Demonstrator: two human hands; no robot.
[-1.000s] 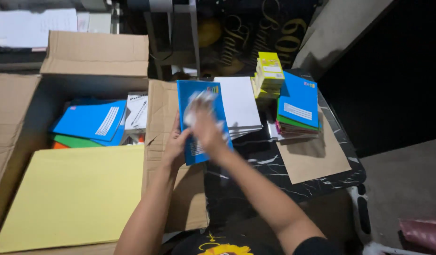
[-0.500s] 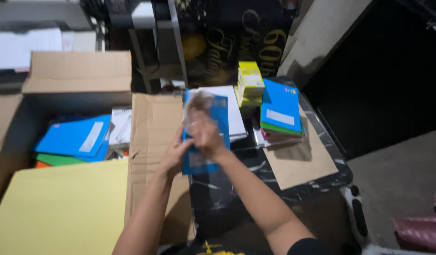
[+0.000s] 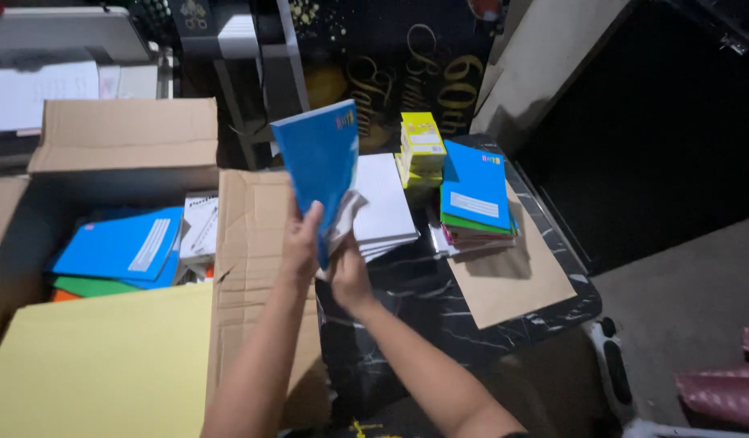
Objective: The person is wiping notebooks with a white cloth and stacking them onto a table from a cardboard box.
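My left hand (image 3: pixel 300 243) grips the lower edge of a blue notebook (image 3: pixel 318 166), held upright and tilted above the small black marble table (image 3: pixel 407 300). My right hand (image 3: pixel 348 272) is just to the right of it, closed on a crumpled white cloth (image 3: pixel 343 217) that presses against the notebook's right side. Behind the notebook on the table lies a white stack of books (image 3: pixel 387 207).
A large open cardboard box (image 3: pixel 123 134) at left holds blue and green notebooks (image 3: pixel 123 247) and a yellow sheet (image 3: pixel 99 365). On the table stand yellow packs (image 3: pixel 421 142), a coloured notebook pile (image 3: pixel 474 195) and a brown envelope (image 3: pixel 512 280). Dark floor lies to the right.
The blue notebook has been lifted from lying flat to standing upright. My right hand with the cloth has gone from the cover's top to its lower right side.
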